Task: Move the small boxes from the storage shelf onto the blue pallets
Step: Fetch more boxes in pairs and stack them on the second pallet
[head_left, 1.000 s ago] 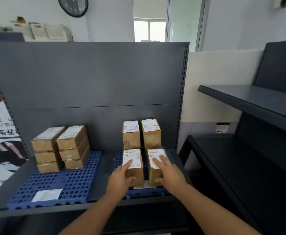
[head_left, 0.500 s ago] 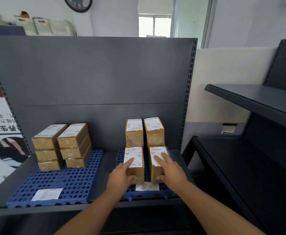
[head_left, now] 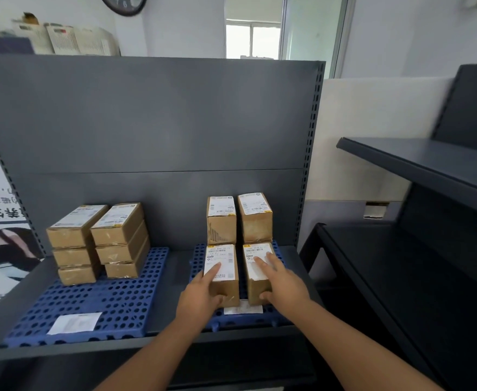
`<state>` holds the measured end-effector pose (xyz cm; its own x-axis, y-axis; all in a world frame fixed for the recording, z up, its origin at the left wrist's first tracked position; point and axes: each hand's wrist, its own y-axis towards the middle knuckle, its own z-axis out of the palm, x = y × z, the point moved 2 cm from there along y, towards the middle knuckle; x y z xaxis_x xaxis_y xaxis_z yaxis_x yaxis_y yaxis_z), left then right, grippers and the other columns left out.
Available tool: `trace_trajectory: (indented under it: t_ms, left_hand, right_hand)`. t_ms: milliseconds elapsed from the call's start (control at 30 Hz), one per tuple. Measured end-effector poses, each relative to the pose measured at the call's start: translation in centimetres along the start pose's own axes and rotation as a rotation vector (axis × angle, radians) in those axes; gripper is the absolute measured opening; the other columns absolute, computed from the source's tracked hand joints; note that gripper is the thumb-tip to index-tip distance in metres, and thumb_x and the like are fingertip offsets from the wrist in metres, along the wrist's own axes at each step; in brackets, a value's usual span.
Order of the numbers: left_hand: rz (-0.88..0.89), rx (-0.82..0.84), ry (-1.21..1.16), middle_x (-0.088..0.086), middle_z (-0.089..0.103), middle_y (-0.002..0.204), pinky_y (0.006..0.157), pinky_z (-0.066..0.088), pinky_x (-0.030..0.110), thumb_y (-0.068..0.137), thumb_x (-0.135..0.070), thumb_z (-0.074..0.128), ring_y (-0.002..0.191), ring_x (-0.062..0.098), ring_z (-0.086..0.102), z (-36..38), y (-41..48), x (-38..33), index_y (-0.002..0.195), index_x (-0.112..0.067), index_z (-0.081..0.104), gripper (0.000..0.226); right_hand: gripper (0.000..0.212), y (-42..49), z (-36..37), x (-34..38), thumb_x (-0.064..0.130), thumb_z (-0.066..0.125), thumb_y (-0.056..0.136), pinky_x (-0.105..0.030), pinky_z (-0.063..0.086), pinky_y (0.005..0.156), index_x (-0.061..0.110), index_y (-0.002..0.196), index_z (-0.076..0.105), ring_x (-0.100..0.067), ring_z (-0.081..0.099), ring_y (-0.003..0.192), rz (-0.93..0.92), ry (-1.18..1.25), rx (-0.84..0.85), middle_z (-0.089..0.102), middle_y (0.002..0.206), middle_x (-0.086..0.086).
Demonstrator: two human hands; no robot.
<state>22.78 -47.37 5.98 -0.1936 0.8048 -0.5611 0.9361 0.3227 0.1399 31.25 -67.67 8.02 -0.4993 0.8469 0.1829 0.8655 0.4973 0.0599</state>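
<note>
Resting on front boxes at right pallet (head_left: 203, 249) front edge: left hand (head_left: 200, 297) grips left box (head_left: 222, 273), right hand (head_left: 282, 283) right box (head_left: 257, 270), fingers spread on top, thumbs on front face; long axes run front-to-back.

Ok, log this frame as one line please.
left hand on front-left box | right hand on front-right box | both boxes on right pallet | left pallet: six stacked

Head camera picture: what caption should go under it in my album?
Left hand and right hand each rest on a small labelled box on the right blue pallet.
</note>
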Motion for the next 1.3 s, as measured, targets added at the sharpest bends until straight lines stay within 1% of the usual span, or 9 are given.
trace_trajectory:
  t_ms: [100, 200, 333, 467, 600, 700, 967, 1133, 1300]
  left_hand:
    - [-0.019, 0.006, 0.006, 0.003, 0.031, 0.156, 0.101, 0.046, 0.036, 0.08, -0.037, 0.075, 0.129, 0.021, 0.049, -0.1, -0.3, 0.1, 0.149, -0.045, 0.022, 0.086]
    - [0.004, -0.016, -0.001, 0.003, 0.016, 0.161, 0.103, 0.043, 0.035, 0.077, -0.038, 0.078, 0.136, 0.023, 0.041, -0.7, -0.8, -0.1, 0.151, -0.043, 0.016, 0.097]
    - [0.075, -0.065, 0.078, 0.002, 0.012, 0.161, 0.117, 0.028, 0.043, 0.075, -0.05, 0.077, 0.147, 0.025, 0.015, -2.4, -1.0, -0.6, 0.151, -0.043, 0.013, 0.099]
    - [0.233, -0.038, 0.227, 0.0, 0.013, 0.161, 0.121, 0.013, 0.045, 0.076, -0.062, 0.068, 0.149, 0.026, 0.005, -3.4, -0.8, -2.3, 0.151, -0.042, 0.011, 0.097]
    - [0.417, -0.003, 0.219, -0.005, 0.02, 0.16, 0.121, 0.016, 0.044, 0.074, -0.068, 0.066, 0.148, 0.023, 0.012, -3.2, -1.2, -4.8, 0.15, -0.04, 0.019, 0.093]
    - [0.573, 0.039, 0.196, -0.007, 0.026, 0.158, 0.119, 0.021, 0.039, 0.077, -0.067, 0.061, 0.144, 0.019, 0.022, -2.7, -2.0, -7.3, 0.15, -0.037, 0.025, 0.087]
    - [0.961, 0.189, 0.05, -0.009, 0.039, 0.151, 0.113, 0.029, 0.032, 0.078, -0.063, 0.062, 0.138, 0.015, 0.034, 1.2, -7.3, -16.6, 0.148, -0.033, 0.034, 0.081]
    - [1.094, 0.226, -0.068, -0.007, 0.043, 0.149, 0.112, 0.034, 0.033, 0.08, -0.064, 0.062, 0.136, 0.015, 0.039, 3.6, -12.4, -22.5, 0.148, -0.029, 0.035, 0.081]
    - [1.239, 0.287, -0.166, -0.004, 0.049, 0.144, 0.108, 0.04, 0.036, 0.079, -0.063, 0.063, 0.131, 0.017, 0.045, 6.0, -19.8, -29.1, 0.144, -0.026, 0.041, 0.078]
  right_hand:
    - [0.091, -0.4, -0.2, -0.1, 0.034, 0.069, 0.087, -0.037, 0.047, 0.098, 0.046, 0.15, 0.004, -0.026, 0.039, 0.133, 0.015, 0.025, -0.006, 0.001, 0.163, 0.008]
    - [0.093, -1.3, -0.4, -0.1, 0.036, 0.071, 0.085, -0.039, 0.046, 0.099, 0.045, 0.15, 0.004, -0.027, 0.037, 0.134, 0.029, 0.018, -0.02, 0.002, 0.162, 0.007]
    - [0.097, -3.0, -0.7, -0.1, 0.035, 0.073, 0.083, -0.04, 0.045, 0.101, 0.045, 0.15, 0.004, -0.026, 0.033, 0.136, 0.07, 0.039, -0.048, 0.001, 0.162, 0.009]
    - [0.101, -5.0, -1.6, -0.5, 0.034, 0.075, 0.082, -0.041, 0.043, 0.105, 0.046, 0.15, 0.001, -0.027, 0.024, 0.143, 0.138, 0.048, -0.068, -0.001, 0.163, 0.008]
    - [0.098, -8.3, -3.0, -1.7, 0.029, 0.072, 0.085, -0.043, 0.039, 0.109, 0.044, 0.151, 0.001, -0.028, 0.019, 0.144, 0.208, 0.069, -0.124, 0.004, 0.163, 0.006]
    - [0.094, -12.2, -3.9, -3.0, 0.022, 0.07, 0.087, -0.041, 0.035, 0.111, 0.041, 0.152, 0.006, -0.027, 0.02, 0.144, 0.284, 0.125, -0.183, 0.01, 0.162, 0.005]
    - [0.08, -27.7, -6.4, -5.6, 0.053, 0.064, 0.085, -0.034, 0.03, 0.114, 0.036, 0.151, 0.023, -0.017, 0.026, 0.141, 0.605, 0.149, -0.409, 0.027, 0.156, 0.009]
    - [0.08, -36.6, -9.1, -5.8, 0.056, 0.064, 0.084, -0.03, 0.029, 0.114, 0.034, 0.151, 0.026, -0.015, 0.029, 0.14, 0.733, 0.073, -0.472, 0.031, 0.155, 0.009]
    - [0.082, -46.6, -11.1, -7.1, 0.059, 0.063, 0.083, -0.032, 0.028, 0.114, 0.034, 0.151, 0.024, -0.019, 0.031, 0.139, 0.899, -0.008, -0.518, 0.032, 0.155, 0.006]
